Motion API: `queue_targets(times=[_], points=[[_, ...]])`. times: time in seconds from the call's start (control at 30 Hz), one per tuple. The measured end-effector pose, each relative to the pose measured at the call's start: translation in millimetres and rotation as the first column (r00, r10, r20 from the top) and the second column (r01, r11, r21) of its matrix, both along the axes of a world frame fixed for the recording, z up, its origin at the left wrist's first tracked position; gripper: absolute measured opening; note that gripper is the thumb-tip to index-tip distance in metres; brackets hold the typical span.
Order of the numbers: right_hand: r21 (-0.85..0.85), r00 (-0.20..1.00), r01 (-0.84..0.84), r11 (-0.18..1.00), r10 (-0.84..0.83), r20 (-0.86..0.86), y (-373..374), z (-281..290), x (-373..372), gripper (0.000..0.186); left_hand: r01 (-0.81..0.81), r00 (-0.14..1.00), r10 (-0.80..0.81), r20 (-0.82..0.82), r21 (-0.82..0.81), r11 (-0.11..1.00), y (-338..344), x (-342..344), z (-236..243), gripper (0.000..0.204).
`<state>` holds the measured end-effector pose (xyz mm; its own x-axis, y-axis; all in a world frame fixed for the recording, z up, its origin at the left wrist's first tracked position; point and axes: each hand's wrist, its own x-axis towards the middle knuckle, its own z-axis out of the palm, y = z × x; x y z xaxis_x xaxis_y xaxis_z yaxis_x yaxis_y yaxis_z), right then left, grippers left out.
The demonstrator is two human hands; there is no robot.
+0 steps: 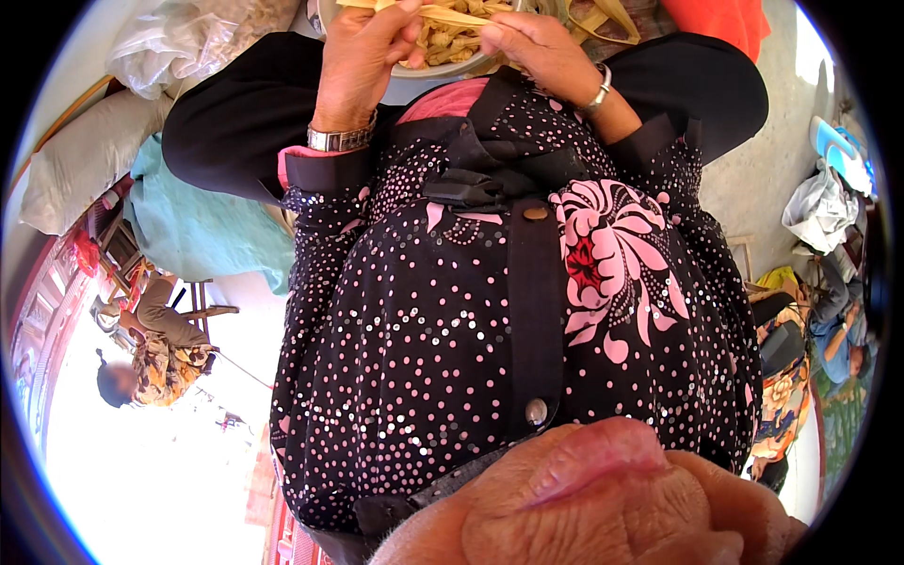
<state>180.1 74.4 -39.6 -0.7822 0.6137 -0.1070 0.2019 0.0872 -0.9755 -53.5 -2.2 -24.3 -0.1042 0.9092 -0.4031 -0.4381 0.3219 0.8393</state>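
Note:
A pale yellow flat strip (454, 17) is stretched between my two hands at the top of the view. My left hand (363, 52), with a metal watch on its wrist, is closed on the strip's left part. My right hand (548, 55), with a silver bracelet, pinches its right end between thumb and fingers. Below the strip stands a white bowl (443, 71) that holds several knotted yellow pieces (450, 43). Its far side is cut off by the picture's edge. I cannot make out what the strip is made of.
A looped yellow strip (607, 19) lies right of the bowl, beside red cloth (725, 24). To my left are a clear plastic bag (165, 47), a pale sack (85, 160) and blue-green cloth (202, 212). Other people (169, 363) sit at both sides, farther off.

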Motion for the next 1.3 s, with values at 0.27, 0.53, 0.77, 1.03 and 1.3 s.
queue_targets(times=[0.27,0.53,0.77,1.03,1.3], points=[[0.15,0.993,0.084,0.985,-0.071,-0.091,10.0,44.5,2.8,0.038,-0.136,0.987,0.122,0.101,0.144,0.98,7.3,7.8,40.0,0.013],[0.493,0.963,0.266,0.828,-0.211,-0.165,77.5,116.7,-22.3,0.033,-0.116,0.992,0.124,0.009,0.426,0.897,79.6,-14.2,89.7,0.018],[0.664,0.912,0.41,0.625,-0.257,-0.32,157.2,104.6,-69.9,0.032,-0.24,0.964,0.264,0.014,0.467,0.851,152.7,-29.5,90.4,0.013],[0.932,0.953,0.111,0.345,-0.303,-0.002,222.6,43.6,-97.3,0.028,-0.244,0.83,0.418,-0.369,0.435,0.867,203.2,-53.7,48.3,0.012],[0.817,0.973,0.191,0.544,-0.216,-0.084,220.8,28.4,-85.8,0.031,-0.259,0.814,0.39,-0.43,0.333,0.907,157.2,-72.9,64.6,0.013]])
